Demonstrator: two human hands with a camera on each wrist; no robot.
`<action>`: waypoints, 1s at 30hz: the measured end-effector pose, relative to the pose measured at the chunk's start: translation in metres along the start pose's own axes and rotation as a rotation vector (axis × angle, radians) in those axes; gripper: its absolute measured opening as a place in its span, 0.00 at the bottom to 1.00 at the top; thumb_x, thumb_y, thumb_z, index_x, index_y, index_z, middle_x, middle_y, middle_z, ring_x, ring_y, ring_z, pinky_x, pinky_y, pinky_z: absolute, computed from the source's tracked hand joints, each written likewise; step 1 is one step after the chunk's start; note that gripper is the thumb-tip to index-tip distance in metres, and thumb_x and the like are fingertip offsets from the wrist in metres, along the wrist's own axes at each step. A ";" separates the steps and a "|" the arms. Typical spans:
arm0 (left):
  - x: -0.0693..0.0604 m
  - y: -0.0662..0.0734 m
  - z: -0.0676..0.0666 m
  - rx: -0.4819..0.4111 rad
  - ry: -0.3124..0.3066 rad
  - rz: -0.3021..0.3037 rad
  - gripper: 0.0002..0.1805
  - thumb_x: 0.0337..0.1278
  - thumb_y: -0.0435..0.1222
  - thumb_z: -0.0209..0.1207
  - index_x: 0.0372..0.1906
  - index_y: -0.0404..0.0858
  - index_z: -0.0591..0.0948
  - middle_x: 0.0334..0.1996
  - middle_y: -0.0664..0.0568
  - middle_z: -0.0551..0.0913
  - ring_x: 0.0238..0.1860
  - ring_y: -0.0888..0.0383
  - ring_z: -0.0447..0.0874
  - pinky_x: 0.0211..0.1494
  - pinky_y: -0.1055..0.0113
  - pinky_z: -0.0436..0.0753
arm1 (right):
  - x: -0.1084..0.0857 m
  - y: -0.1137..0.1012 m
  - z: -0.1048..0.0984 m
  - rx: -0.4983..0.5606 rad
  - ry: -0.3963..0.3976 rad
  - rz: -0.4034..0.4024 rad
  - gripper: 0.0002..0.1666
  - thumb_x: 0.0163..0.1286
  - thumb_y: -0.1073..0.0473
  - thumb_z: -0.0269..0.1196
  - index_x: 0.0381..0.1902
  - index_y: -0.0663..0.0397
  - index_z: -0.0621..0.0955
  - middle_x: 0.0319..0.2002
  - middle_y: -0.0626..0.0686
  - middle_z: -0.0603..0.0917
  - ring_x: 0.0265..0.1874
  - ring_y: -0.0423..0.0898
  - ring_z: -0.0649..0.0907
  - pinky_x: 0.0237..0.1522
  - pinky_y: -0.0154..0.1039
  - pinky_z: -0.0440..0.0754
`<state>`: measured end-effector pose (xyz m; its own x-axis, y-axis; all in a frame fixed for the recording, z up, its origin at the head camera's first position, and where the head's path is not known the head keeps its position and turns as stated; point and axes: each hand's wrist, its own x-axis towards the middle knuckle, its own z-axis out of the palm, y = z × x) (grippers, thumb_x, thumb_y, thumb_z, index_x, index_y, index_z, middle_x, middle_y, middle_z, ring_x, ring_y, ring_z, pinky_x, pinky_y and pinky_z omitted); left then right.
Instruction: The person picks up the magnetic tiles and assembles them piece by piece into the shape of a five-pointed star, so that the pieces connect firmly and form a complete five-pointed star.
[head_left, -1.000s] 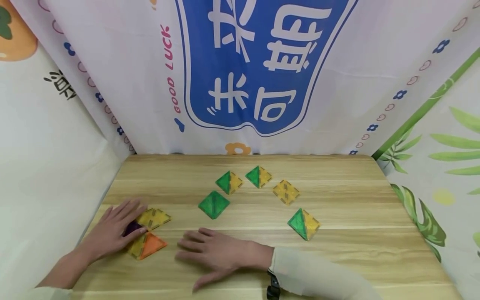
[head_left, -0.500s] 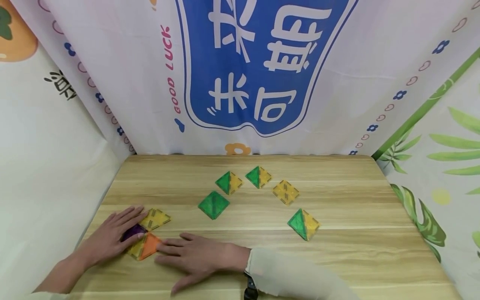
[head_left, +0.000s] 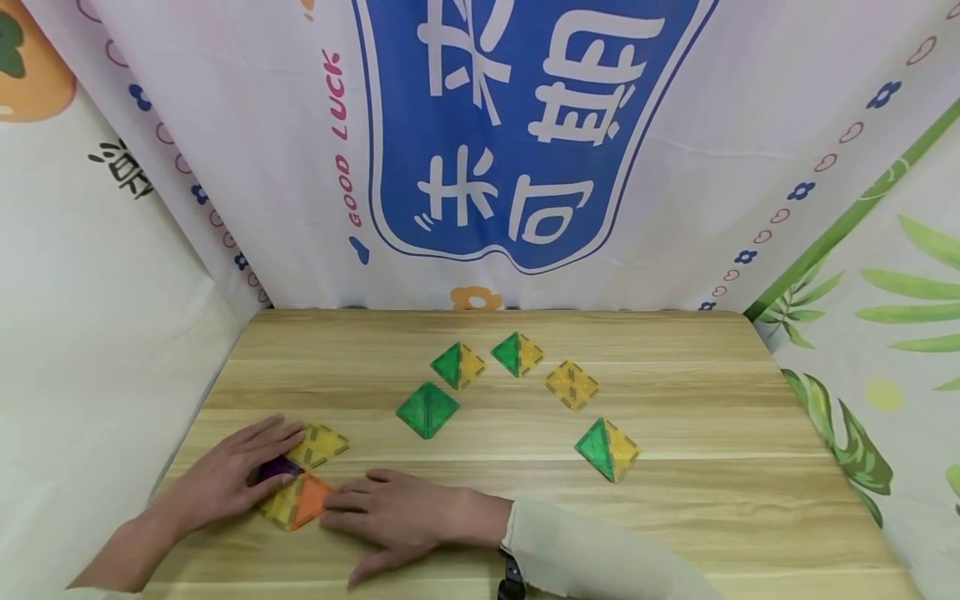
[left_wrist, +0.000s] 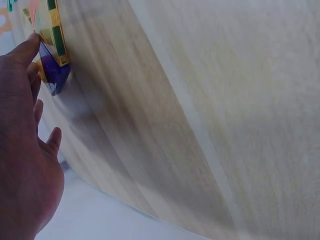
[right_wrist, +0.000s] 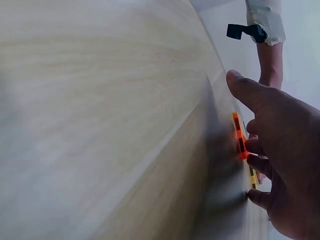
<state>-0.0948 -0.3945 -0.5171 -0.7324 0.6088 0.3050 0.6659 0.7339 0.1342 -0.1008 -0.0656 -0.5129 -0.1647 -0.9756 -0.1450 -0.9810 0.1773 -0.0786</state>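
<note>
Now tile cluster (head_left: 298,492) at table's (head_left: 675,525) nine o'clock lies nudged toward four, apparently steadied, left hand (head_left: 222,473) uncurled over its nine, right hand (head_left: 401,512), straight-fingered, touching its four.

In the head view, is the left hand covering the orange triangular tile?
No, the left hand partly covers the purple tile, while the orange triangular tile lies at the fingertips of the right hand.
</note>
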 end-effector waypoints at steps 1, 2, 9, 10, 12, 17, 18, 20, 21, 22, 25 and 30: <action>0.002 0.001 0.001 -0.005 0.004 0.016 0.37 0.58 0.46 0.75 0.72 0.40 0.80 0.68 0.45 0.82 0.83 0.63 0.54 0.81 0.79 0.41 | -0.003 0.000 0.000 0.011 -0.002 -0.006 0.50 0.77 0.19 0.41 0.87 0.34 0.52 0.86 0.39 0.51 0.83 0.36 0.49 0.83 0.42 0.51; 0.004 0.004 0.001 -0.007 0.006 0.030 0.37 0.57 0.46 0.76 0.71 0.39 0.81 0.68 0.45 0.82 0.83 0.63 0.53 0.81 0.79 0.42 | -0.006 0.001 -0.001 0.021 -0.003 -0.012 0.50 0.77 0.20 0.41 0.87 0.34 0.52 0.85 0.39 0.52 0.83 0.36 0.49 0.83 0.41 0.51; 0.023 0.023 0.004 -0.055 0.010 0.123 0.36 0.53 0.49 0.78 0.65 0.35 0.84 0.68 0.48 0.83 0.82 0.64 0.55 0.81 0.79 0.43 | -0.033 -0.002 -0.001 0.038 0.035 -0.050 0.46 0.79 0.23 0.43 0.85 0.36 0.59 0.83 0.40 0.60 0.81 0.35 0.57 0.82 0.37 0.55; 0.026 0.027 0.003 -0.053 0.006 0.130 0.36 0.53 0.50 0.78 0.65 0.36 0.84 0.67 0.48 0.83 0.81 0.62 0.59 0.81 0.79 0.43 | -0.037 -0.003 0.000 0.041 0.045 -0.054 0.46 0.79 0.23 0.43 0.85 0.36 0.60 0.82 0.40 0.62 0.81 0.35 0.59 0.82 0.37 0.55; 0.034 0.035 0.003 -0.049 -0.006 0.144 0.37 0.53 0.50 0.78 0.66 0.37 0.84 0.67 0.48 0.83 0.78 0.56 0.66 0.81 0.79 0.43 | -0.045 -0.003 0.001 0.047 0.066 -0.061 0.44 0.80 0.24 0.44 0.84 0.37 0.62 0.81 0.40 0.65 0.79 0.35 0.62 0.81 0.36 0.56; 0.051 0.051 0.006 -0.049 -0.045 0.185 0.36 0.54 0.51 0.78 0.66 0.40 0.84 0.67 0.49 0.83 0.68 0.44 0.77 0.81 0.75 0.51 | -0.067 -0.002 0.003 0.066 0.089 -0.069 0.43 0.81 0.26 0.45 0.83 0.39 0.65 0.79 0.41 0.68 0.77 0.35 0.65 0.80 0.36 0.58; 0.054 0.055 0.007 -0.054 -0.060 0.190 0.35 0.54 0.50 0.77 0.66 0.41 0.84 0.68 0.50 0.83 0.68 0.43 0.77 0.80 0.73 0.53 | -0.072 -0.002 0.003 0.066 0.091 -0.069 0.42 0.81 0.27 0.45 0.83 0.40 0.65 0.78 0.41 0.69 0.77 0.35 0.66 0.80 0.36 0.58; 0.059 0.061 0.010 -0.065 -0.085 0.206 0.34 0.56 0.51 0.77 0.66 0.42 0.84 0.68 0.50 0.82 0.69 0.44 0.77 0.77 0.67 0.62 | -0.082 -0.002 0.004 0.062 0.097 -0.068 0.42 0.82 0.27 0.45 0.82 0.40 0.66 0.77 0.42 0.70 0.76 0.36 0.67 0.80 0.35 0.59; 0.061 0.065 0.011 -0.070 -0.094 0.212 0.34 0.56 0.51 0.77 0.66 0.42 0.85 0.68 0.51 0.82 0.69 0.45 0.78 0.74 0.63 0.66 | -0.087 -0.002 0.004 0.056 0.103 -0.068 0.41 0.82 0.28 0.46 0.82 0.40 0.67 0.77 0.42 0.71 0.75 0.36 0.68 0.80 0.35 0.59; 0.064 0.069 0.011 -0.077 -0.104 0.219 0.33 0.57 0.51 0.76 0.66 0.42 0.85 0.68 0.51 0.82 0.69 0.45 0.78 0.72 0.60 0.70 | -0.092 -0.002 0.004 0.052 0.109 -0.069 0.40 0.82 0.28 0.46 0.81 0.41 0.68 0.76 0.42 0.71 0.75 0.36 0.69 0.79 0.36 0.60; 0.071 0.079 0.015 -0.103 -0.129 0.243 0.32 0.60 0.52 0.74 0.67 0.42 0.84 0.69 0.50 0.81 0.69 0.47 0.78 0.65 0.51 0.78 | -0.109 -0.002 0.005 0.048 0.131 -0.069 0.39 0.83 0.29 0.47 0.80 0.42 0.70 0.74 0.42 0.74 0.73 0.37 0.71 0.79 0.36 0.62; 0.086 0.096 0.021 -0.145 -0.187 0.257 0.33 0.63 0.53 0.73 0.68 0.42 0.83 0.70 0.47 0.78 0.69 0.48 0.78 0.64 0.46 0.81 | -0.139 0.003 0.008 0.067 0.176 -0.048 0.36 0.83 0.31 0.49 0.76 0.42 0.75 0.70 0.43 0.77 0.71 0.38 0.73 0.77 0.37 0.65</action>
<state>-0.0968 -0.2658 -0.4975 -0.5428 0.8224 0.1701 0.8352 0.5074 0.2119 -0.0798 0.0714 -0.5011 -0.1387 -0.9897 0.0345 -0.9802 0.1323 -0.1476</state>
